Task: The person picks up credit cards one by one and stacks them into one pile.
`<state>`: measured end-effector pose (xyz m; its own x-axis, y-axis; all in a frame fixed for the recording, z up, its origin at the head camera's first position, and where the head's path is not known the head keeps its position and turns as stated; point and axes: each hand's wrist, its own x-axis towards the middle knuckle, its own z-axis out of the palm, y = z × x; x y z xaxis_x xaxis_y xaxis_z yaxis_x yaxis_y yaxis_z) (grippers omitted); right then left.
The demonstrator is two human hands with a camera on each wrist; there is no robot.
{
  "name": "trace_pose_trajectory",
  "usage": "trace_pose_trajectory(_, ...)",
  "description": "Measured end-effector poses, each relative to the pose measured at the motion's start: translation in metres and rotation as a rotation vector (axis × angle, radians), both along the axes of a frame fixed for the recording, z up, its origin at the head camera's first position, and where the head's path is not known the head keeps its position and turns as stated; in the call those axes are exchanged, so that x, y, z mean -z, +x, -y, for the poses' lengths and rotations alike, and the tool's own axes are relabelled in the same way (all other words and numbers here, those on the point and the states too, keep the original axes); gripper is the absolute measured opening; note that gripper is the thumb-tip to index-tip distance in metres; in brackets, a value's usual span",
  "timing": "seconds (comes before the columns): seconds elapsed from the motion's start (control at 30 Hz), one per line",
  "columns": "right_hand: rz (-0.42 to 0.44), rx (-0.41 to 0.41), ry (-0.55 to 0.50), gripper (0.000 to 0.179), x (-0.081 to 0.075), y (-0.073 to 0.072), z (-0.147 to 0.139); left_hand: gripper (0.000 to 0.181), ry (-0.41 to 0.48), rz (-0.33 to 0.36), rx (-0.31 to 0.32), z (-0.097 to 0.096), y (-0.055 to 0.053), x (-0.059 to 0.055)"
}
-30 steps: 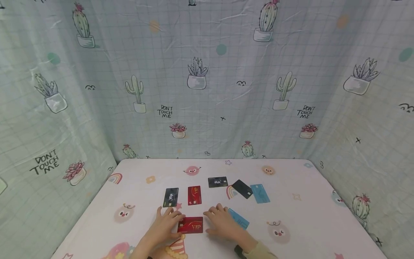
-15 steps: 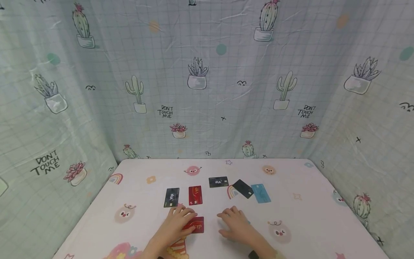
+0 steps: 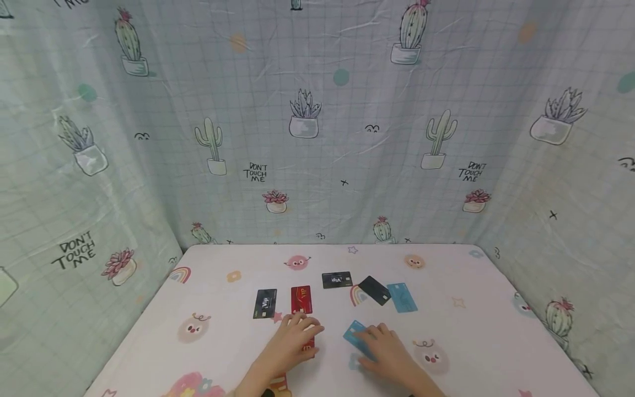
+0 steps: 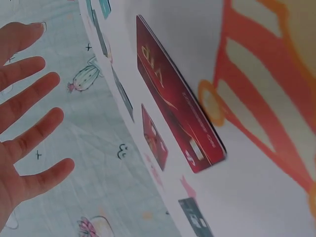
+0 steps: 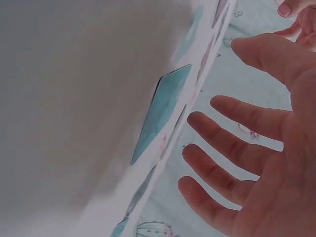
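Note:
My left hand (image 3: 294,343) is above a red VIP card (image 3: 309,346) and hides most of it in the head view. The left wrist view shows this red card (image 4: 173,98) flat on the table, apart from the spread fingers. My right hand (image 3: 388,354) hovers over a light blue card (image 3: 355,332), covering its right part. In the right wrist view the blue card (image 5: 165,108) lies clear of the spread fingers (image 5: 222,138). Neither hand holds anything.
Farther back lie a black VIP card (image 3: 265,304), a red VIP card (image 3: 301,299), another black VIP card (image 3: 337,279), a plain black card (image 3: 375,290) and a blue card (image 3: 402,298). A cactus-print curtain (image 3: 337,154) surrounds the white patterned table (image 3: 486,336).
Both hands have shifted right. The left one now covers most of the near red card, and the right one has uncovered the left end of the near blue card. The cards look unmoved.

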<state>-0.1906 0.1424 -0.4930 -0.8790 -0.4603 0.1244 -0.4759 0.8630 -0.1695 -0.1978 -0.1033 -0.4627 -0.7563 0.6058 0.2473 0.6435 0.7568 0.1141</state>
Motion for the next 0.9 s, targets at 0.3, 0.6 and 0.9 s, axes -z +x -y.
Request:
trace_pose_trajectory(0.3, 0.014, 0.053, 0.011, 0.045, -0.003, 0.002, -0.017, 0.039, 0.0, -0.018, 0.055, -0.019, -0.009, -0.002)
trace_pose_trajectory(0.6, 0.074, 0.149, -0.017, 0.05, -0.008, 0.003, -0.022, 0.04, -0.015, -0.077, 0.12, -0.035, -0.015, 0.0)
trace_pose_trajectory(0.9, 0.059, 0.201, 0.007, 0.053, -0.007, 0.004, -0.028, 0.042, -0.009, -0.157, 0.16, -0.05, -0.024, 0.009)
